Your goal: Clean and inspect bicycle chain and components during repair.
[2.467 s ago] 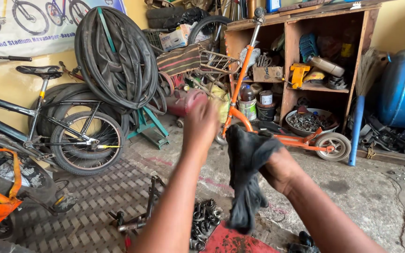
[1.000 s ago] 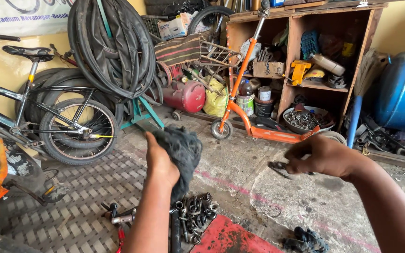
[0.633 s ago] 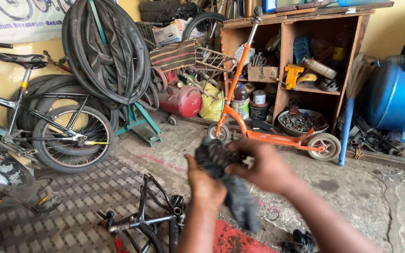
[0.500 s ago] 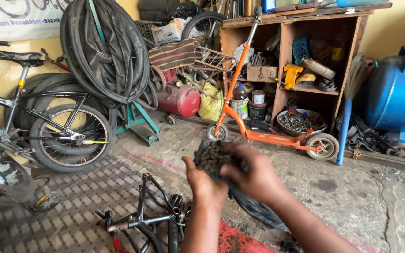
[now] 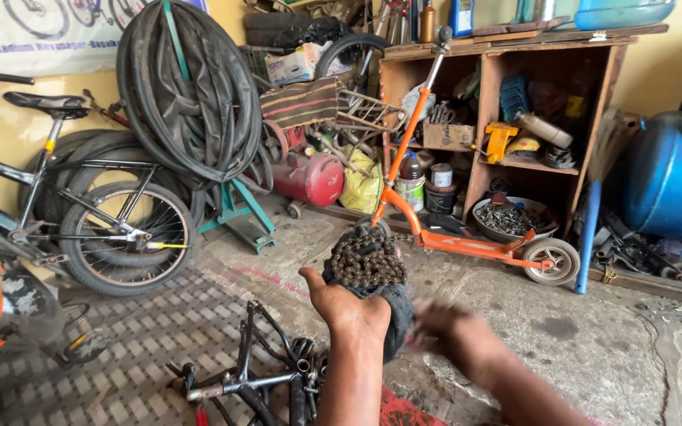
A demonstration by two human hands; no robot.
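Bundled rusty chain [image 5: 366, 262] on dark rag [image 5: 398, 315], left hand [image 5: 346, 306] fingers cupped beneath; right hand [image 5: 445, 333] blurred, fingers unclear

Bunched bicycle chain [image 5: 365, 260] on a dark rag [image 5: 395, 315]

The rusty brown chain lies coiled in a heap atop the black cloth, which is cupped in the raised left hand [image 5: 346, 306] and droops below it.

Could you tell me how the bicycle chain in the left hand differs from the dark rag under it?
The bicycle chain is a bunched heap of small rusty-brown metal links; the dark rag is soft, blackish cloth. The chain sits piled on top, while the rag hangs down beside the left hand. The chain shows sharply; the rag's lower edge meets the blurred right hand. Both rest in the left hand and look grimy.
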